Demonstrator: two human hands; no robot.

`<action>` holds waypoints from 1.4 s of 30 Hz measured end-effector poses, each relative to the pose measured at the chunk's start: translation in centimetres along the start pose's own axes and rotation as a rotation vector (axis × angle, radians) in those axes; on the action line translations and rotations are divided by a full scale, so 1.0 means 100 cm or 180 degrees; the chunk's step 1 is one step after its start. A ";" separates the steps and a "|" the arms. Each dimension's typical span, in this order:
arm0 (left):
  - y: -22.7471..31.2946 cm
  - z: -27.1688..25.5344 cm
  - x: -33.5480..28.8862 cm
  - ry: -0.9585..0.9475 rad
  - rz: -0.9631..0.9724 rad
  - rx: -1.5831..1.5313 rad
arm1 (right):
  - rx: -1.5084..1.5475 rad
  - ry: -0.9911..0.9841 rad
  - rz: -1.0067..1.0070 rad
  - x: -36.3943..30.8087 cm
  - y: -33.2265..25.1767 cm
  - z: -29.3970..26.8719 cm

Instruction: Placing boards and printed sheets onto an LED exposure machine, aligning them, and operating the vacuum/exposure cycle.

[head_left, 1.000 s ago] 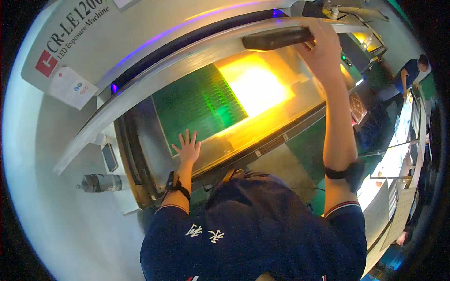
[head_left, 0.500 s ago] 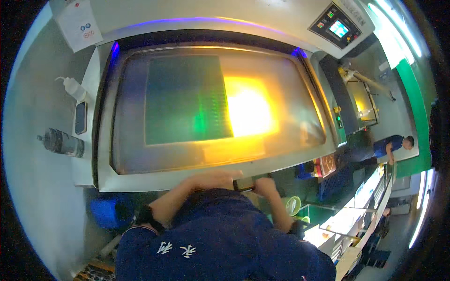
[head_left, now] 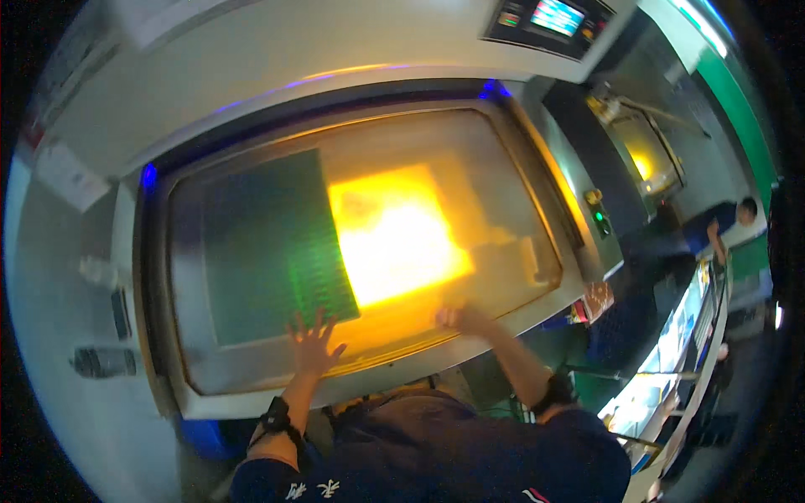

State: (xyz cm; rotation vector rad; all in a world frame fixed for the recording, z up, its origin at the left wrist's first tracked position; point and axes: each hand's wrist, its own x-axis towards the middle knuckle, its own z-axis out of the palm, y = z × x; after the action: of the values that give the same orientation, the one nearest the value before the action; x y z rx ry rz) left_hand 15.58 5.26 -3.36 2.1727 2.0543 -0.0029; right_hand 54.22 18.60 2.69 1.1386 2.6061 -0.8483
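Along the glass bed's [head_left: 251, 369] front edge we press left hand [head_left: 312, 344] spread flat; right hand [head_left: 463, 318] blurred, state indeterminate, near green panel [head_left: 268, 243]

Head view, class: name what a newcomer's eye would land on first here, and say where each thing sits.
First comes the bright yellow glow in the middle of the big machine's flat glass tray. Just left of it lies a green patterned board under the glass. At the tray's near edge the left hand presses flat with spread fingers by the board's lower corner, while the right hand rests below the glow.
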 end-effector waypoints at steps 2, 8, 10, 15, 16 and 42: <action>0.002 0.008 0.007 0.0079 0.0032 0.0068 | 0.0093 0.1798 0.0026 0.011 0.067 -0.127; 0.005 0.006 0.022 -0.0579 -0.0275 0.0019 | -0.0668 0.3844 -0.0437 0.018 0.119 -0.420; 0.015 0.010 0.024 -0.0737 -0.0382 0.0036 | -0.1165 0.4265 -0.0318 0.030 0.138 -0.468; 0.080 0.015 0.057 -0.1670 -0.1885 -0.0552 | -0.1540 0.4462 -0.0129 0.076 0.207 -0.529; 0.093 0.017 0.062 -0.1644 -0.1888 -0.0560 | -0.1585 0.4497 -0.0193 0.084 0.216 -0.535; 0.118 0.018 0.077 -0.1882 -0.2473 -0.0547 | 0.4620 0.0714 0.0804 -0.199 0.242 0.016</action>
State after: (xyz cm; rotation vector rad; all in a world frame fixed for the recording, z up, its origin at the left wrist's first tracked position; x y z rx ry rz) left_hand 27.99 12.15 -4.63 0.9867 2.2374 -0.4681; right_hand 85.28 18.56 -1.76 1.7549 1.5751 -2.7689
